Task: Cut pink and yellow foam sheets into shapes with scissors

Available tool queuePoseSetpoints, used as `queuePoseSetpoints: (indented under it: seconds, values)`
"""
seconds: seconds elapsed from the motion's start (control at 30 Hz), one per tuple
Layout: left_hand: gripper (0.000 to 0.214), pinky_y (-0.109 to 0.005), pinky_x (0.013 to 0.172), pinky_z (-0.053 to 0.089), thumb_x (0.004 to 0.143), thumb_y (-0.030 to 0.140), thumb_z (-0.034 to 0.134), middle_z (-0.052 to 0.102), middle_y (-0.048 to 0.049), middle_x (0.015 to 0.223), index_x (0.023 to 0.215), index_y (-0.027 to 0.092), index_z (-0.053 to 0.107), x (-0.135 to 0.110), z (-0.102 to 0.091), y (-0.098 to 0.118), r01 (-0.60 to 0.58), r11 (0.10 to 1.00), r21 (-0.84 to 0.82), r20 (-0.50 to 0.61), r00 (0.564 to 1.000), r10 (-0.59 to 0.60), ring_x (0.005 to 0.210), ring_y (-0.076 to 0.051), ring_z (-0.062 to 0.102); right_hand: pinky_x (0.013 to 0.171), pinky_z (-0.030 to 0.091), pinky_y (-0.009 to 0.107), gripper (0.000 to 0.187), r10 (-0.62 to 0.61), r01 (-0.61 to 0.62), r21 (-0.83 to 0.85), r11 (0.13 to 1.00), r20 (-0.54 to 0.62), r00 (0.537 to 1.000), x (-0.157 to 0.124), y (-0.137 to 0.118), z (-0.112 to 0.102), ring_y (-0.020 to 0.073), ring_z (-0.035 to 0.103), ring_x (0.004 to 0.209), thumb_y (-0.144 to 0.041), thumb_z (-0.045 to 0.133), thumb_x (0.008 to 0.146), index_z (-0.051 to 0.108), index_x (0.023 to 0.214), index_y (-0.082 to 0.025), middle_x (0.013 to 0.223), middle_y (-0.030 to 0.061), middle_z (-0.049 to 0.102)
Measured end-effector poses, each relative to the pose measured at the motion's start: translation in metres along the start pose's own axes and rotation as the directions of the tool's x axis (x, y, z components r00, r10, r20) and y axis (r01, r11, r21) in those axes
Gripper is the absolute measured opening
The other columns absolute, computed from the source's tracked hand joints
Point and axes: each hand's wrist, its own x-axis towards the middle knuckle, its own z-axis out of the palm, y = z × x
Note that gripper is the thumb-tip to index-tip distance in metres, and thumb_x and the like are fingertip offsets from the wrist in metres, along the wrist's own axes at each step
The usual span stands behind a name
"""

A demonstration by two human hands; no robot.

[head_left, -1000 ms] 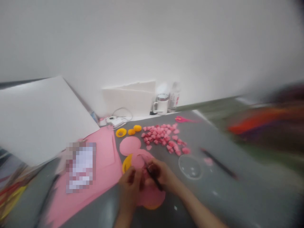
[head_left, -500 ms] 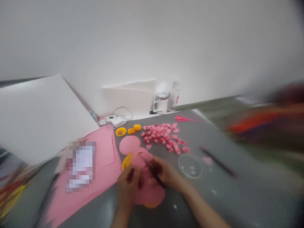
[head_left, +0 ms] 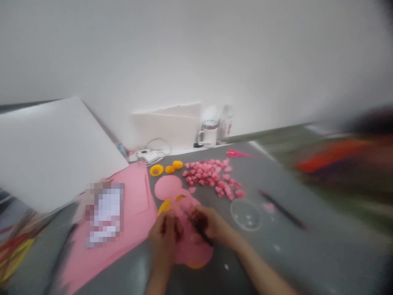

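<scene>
My left hand (head_left: 165, 234) and my right hand (head_left: 208, 224) meet over pink paper circles (head_left: 193, 250) that lie on yellow paper on the grey table (head_left: 276, 262). A thin dark tool (head_left: 199, 230) is gripped in the fingers of my right hand, slanting down to the right. The fingers of my left hand are curled and pinched over the pink paper; what they hold is too blurred to name. Another pink circle (head_left: 167, 186) lies just beyond the hands.
A heap of several small pink pieces (head_left: 211, 176) lies behind the hands, with yellow rounds (head_left: 167, 169) to its left. A clear lid (head_left: 245, 215) and a dark pen (head_left: 284, 211) lie right. Pink sheet (head_left: 135, 200), white board (head_left: 52, 151), mug (head_left: 209, 134), bottle (head_left: 225, 126), pink scissors (head_left: 236, 154).
Both hands have shifted slightly left and the pink circles under them have turned a little. The view has barely moved.
</scene>
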Motion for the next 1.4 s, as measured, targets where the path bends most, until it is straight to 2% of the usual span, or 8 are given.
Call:
queuePoseSetpoints:
  seconds: [0.2,0.4,0.47,0.63,0.83,1.07,1.27,1.4]
  values:
    - [0.046,-0.019,0.042,0.034,0.086,0.047,0.04,0.044,0.004,0.043,0.05,0.018,0.042,-0.002,0.002,0.0,-0.03,0.999,-0.014,-0.001,1.0,0.03,0.04,-0.008,0.041,0.041,0.028,0.018,0.036,0.016,-0.016,-0.017,1.0,0.019,1.0,-0.001,-0.006,0.002,0.0082,0.044,0.046,-0.032,0.077,0.057,0.05,0.075,-0.018,0.053,-0.0073,0.049]
    - [0.039,-0.02,0.045,0.037,0.078,0.049,0.052,0.049,0.0027,0.046,0.053,0.018,0.049,-0.001,0.0,-0.006,-0.052,0.985,0.166,0.003,0.999,0.053,0.044,-0.01,0.046,0.045,0.033,0.019,0.038,0.031,-0.031,0.001,1.0,-0.038,0.999,-0.001,-0.003,0.01,0.0088,0.045,0.049,-0.035,0.079,0.057,0.05,0.075,-0.018,0.055,-0.0062,0.052]
    - [0.039,-0.02,0.045,0.037,0.079,0.047,0.051,0.048,0.003,0.045,0.052,0.018,0.048,-0.001,0.0,-0.007,-0.053,0.987,0.149,-0.001,0.999,0.054,0.044,-0.01,0.046,0.045,0.032,0.019,0.039,0.027,-0.027,-0.006,1.0,-0.033,0.999,-0.002,0.001,0.011,0.0088,0.044,0.049,-0.036,0.079,0.056,0.05,0.076,-0.018,0.054,-0.0065,0.051]
    - [0.038,-0.019,0.042,0.036,0.078,0.043,0.053,0.045,0.004,0.042,0.05,0.019,0.046,0.002,-0.003,-0.011,-0.06,0.995,0.083,0.071,0.996,0.054,0.041,-0.009,0.043,0.046,0.032,0.02,0.038,0.022,-0.023,-0.016,1.0,-0.04,0.999,-0.001,0.006,0.009,0.0086,0.042,0.051,-0.037,0.077,0.06,0.053,0.082,-0.018,0.058,-0.0062,0.05]
    - [0.036,-0.02,0.04,0.035,0.077,0.042,0.055,0.044,0.0047,0.041,0.051,0.018,0.046,0.004,-0.004,-0.012,-0.044,0.997,0.06,0.152,0.988,0.035,0.038,-0.009,0.042,0.047,0.033,0.019,0.035,-0.031,0.03,-0.072,0.997,-0.017,0.999,-0.001,-0.002,0.001,0.0091,0.043,0.053,-0.033,0.075,0.062,0.052,0.085,-0.019,0.06,-0.0061,0.05]
    - [0.032,-0.019,0.038,0.032,0.077,0.041,0.055,0.041,0.006,0.039,0.056,0.018,0.048,-0.001,0.003,0.001,-0.029,0.996,-0.084,0.066,0.997,0.035,0.036,-0.008,0.039,0.046,0.03,0.019,0.036,-0.032,0.032,-0.084,0.996,-0.008,0.999,-0.001,-0.001,-0.002,0.008,0.038,0.052,-0.032,0.077,0.059,0.053,0.083,-0.019,0.058,-0.0075,0.046]
    - [0.03,-0.019,0.039,0.035,0.077,0.038,0.056,0.043,0.0053,0.041,0.056,0.018,0.05,0.002,-0.001,-0.006,-0.053,0.999,-0.001,0.092,0.994,0.053,0.038,-0.008,0.041,0.05,0.035,0.021,0.042,-0.012,0.011,-0.016,1.0,-0.076,0.997,0.002,0.009,0.005,0.0097,0.04,0.055,-0.043,0.076,0.06,0.052,0.085,-0.019,0.062,-0.0059,0.046]
    - [0.029,-0.019,0.04,0.036,0.076,0.037,0.056,0.043,0.0057,0.041,0.055,0.018,0.051,0.004,-0.005,-0.011,-0.07,0.997,0.035,0.125,0.99,0.065,0.039,-0.008,0.043,0.053,0.038,0.022,0.048,-0.007,0.009,0.027,1.0,-0.074,0.997,0.001,0.009,0.009,0.0109,0.044,0.059,-0.048,0.075,0.06,0.052,0.09,-0.02,0.067,-0.0038,0.05]
